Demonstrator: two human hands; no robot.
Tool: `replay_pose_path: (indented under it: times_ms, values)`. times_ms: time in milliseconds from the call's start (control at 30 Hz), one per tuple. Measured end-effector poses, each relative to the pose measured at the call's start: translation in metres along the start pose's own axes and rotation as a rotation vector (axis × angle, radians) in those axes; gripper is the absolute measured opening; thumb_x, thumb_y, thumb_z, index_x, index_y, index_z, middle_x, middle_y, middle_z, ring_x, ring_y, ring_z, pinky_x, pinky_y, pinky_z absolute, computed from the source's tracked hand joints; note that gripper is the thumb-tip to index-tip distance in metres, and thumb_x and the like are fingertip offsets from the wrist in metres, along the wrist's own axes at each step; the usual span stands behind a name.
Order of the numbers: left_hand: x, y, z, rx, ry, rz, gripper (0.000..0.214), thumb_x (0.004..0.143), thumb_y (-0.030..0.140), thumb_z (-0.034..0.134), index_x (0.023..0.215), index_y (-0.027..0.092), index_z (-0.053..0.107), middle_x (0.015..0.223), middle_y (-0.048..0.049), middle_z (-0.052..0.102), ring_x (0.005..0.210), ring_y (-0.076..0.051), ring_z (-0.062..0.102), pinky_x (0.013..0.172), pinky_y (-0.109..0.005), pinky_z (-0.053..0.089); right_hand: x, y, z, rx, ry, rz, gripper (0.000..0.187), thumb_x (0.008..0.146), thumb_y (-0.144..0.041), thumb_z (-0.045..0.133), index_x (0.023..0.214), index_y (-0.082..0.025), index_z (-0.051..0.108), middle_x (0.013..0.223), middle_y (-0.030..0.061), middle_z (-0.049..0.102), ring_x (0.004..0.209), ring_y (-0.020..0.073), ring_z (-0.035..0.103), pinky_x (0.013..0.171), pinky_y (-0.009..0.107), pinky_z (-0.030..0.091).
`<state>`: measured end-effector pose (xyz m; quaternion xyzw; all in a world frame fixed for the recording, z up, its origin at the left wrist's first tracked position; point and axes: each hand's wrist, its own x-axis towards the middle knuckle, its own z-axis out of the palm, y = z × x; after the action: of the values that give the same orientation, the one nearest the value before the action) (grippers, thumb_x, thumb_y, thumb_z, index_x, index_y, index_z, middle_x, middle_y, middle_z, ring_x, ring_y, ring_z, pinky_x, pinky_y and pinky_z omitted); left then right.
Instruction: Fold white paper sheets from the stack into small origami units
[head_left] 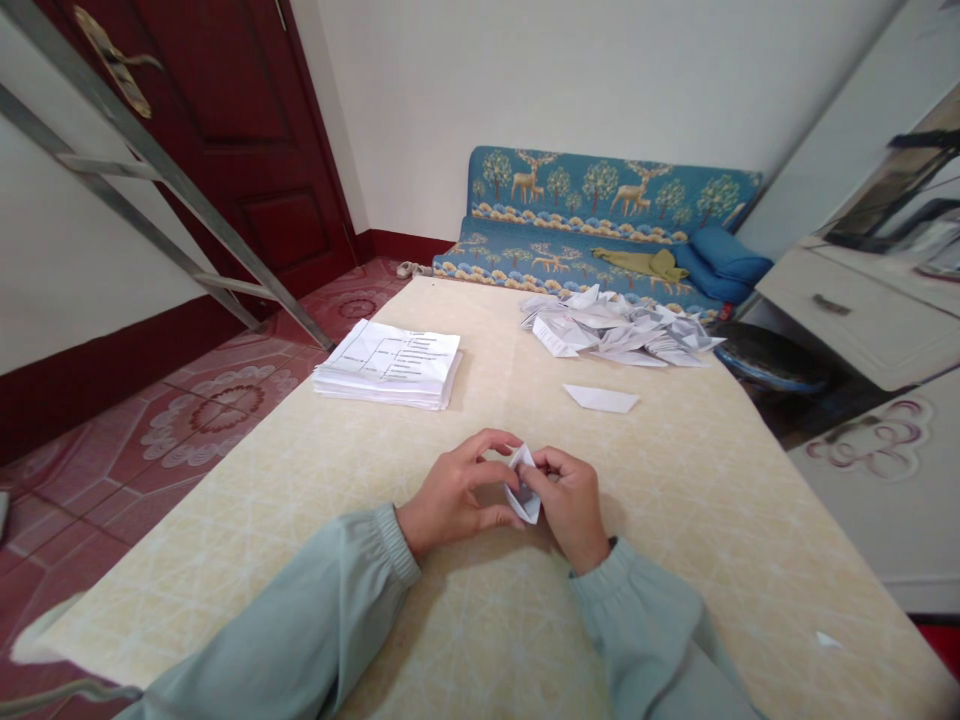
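Note:
Just above the near middle of the table, a small folded white paper boat (529,503) is held between my two hands. My left hand (469,490) grips its left side, thumb at the lower end and fingers near the upper end. My right hand (571,500) pinches the right side, with the thumb pressed inside the fold; some of its fingertips are hidden behind the paper. Beyond my hands lies a flat, folded paper strip (601,399) with slanted ends. A heap of folded paper pieces (622,330) rests at the far right of the table.
A stack of printed paper sheets (390,365) lies at the table's far left. The table (480,640) has a cream patterned cover, with a tiny paper scrap (828,640) at right. Beyond stand a blue sofa (570,240), a ladder (172,185) and a white cabinet (885,320).

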<state>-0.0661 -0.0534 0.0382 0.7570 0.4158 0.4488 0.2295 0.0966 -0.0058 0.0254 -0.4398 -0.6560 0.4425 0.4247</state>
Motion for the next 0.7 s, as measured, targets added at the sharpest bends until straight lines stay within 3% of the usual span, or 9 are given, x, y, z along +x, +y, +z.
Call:
replay_pose_path:
  times_ms: [133,367,500,567,700]
  values:
    - [0.0012,0.0006,0.0014,-0.105,0.090,-0.065,0.012,0.071,0.028,0.072,0.072,0.017,0.067,0.107,-0.0104,0.061,0.096,-0.021,0.059,0.084,-0.031,0.046,-0.0013,0.0033,-0.0013,0.054,-0.087,-0.023,0.018,0.078,-0.028,0.059,0.065,-0.017,0.063,0.052,-0.0038,0.052,0.047,0.0101,0.044,0.046,0.022,0.032]
    - [0.0010,-0.0049,0.0056,-0.299,0.241,-0.288,0.015,0.071,0.025,0.071,0.069,0.013,0.064,0.079,-0.0062,0.065,0.072,-0.015,0.060,0.066,-0.024,0.046,-0.0044,0.0008,-0.0040,0.116,-0.170,-0.075,0.037,0.089,-0.040,0.045,0.061,-0.017,0.054,0.048,-0.0038,0.045,0.047,0.0099,0.043,0.046,0.022,0.031]
    - [0.0006,-0.0057,0.0082,-0.338,0.302,-0.378,0.019,0.069,0.027,0.072,0.068,0.011,0.062,0.068,-0.0026,0.061,0.062,-0.012,0.056,0.059,-0.021,0.044,-0.0035,0.0004,0.0005,0.105,-0.216,-0.093,0.025,0.079,-0.042,0.061,0.079,-0.017,0.061,0.058,-0.0034,0.051,0.050,0.0097,0.044,0.047,0.022,0.032]
    - [0.0006,-0.0057,0.0091,-0.371,0.330,-0.393,0.020,0.067,0.025,0.074,0.076,0.012,0.061,0.066,-0.0003,0.060,0.061,-0.010,0.055,0.058,-0.020,0.043,-0.0028,0.0008,0.0027,0.048,-0.191,-0.122,0.024,0.077,-0.040,0.065,0.073,-0.016,0.062,0.057,-0.0034,0.050,0.051,0.0095,0.044,0.048,0.022,0.033]
    - [0.0009,-0.0079,0.0102,-0.504,0.327,-0.391,0.042,0.068,0.023,0.075,0.105,0.016,0.057,0.066,0.0036,0.057,0.059,-0.009,0.055,0.055,-0.018,0.042,-0.0021,0.0013,0.0041,-0.016,-0.167,-0.142,0.030,0.081,-0.039,0.061,0.062,-0.016,0.059,0.050,-0.0040,0.046,0.048,0.0089,0.042,0.047,0.022,0.031]
